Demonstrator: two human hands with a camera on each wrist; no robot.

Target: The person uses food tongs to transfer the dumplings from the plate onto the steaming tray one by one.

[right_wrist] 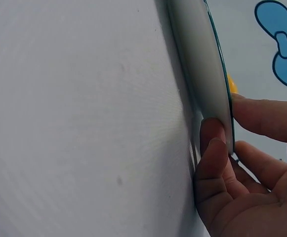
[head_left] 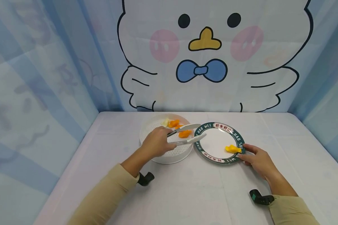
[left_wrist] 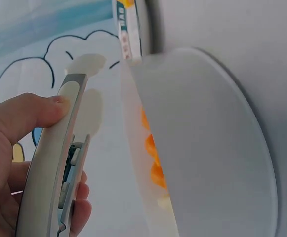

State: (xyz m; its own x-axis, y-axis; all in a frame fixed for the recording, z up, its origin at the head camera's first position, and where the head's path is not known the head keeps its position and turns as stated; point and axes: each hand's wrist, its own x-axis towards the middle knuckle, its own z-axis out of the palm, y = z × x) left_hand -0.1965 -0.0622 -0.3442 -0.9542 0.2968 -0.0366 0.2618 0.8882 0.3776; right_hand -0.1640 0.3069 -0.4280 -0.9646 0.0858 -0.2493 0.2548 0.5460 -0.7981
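My left hand [head_left: 156, 142] grips a pair of pale tongs [head_left: 187, 127], the thumb along one arm and the fingers behind the other in the left wrist view. The tong tips are spread apart and reach over the right side of a round white basket [head_left: 146, 131] toward the plate. Nothing shows between them. At the right, my right hand [head_left: 257, 161] pinches the rim of a white plate [head_left: 212, 142] with a green patterned border, thumb above and fingers beneath the edge. One small yellow piece [head_left: 232, 149] lies on the plate near that thumb.
In the basket are several orange pieces [head_left: 185, 133] and a pale yellow piece [head_left: 166, 122]. Basket and plate stand side by side on a white-covered table [head_left: 191, 193]. A printed curtain [head_left: 202, 93] hangs behind the table's far edge, with blue curtains at both sides.
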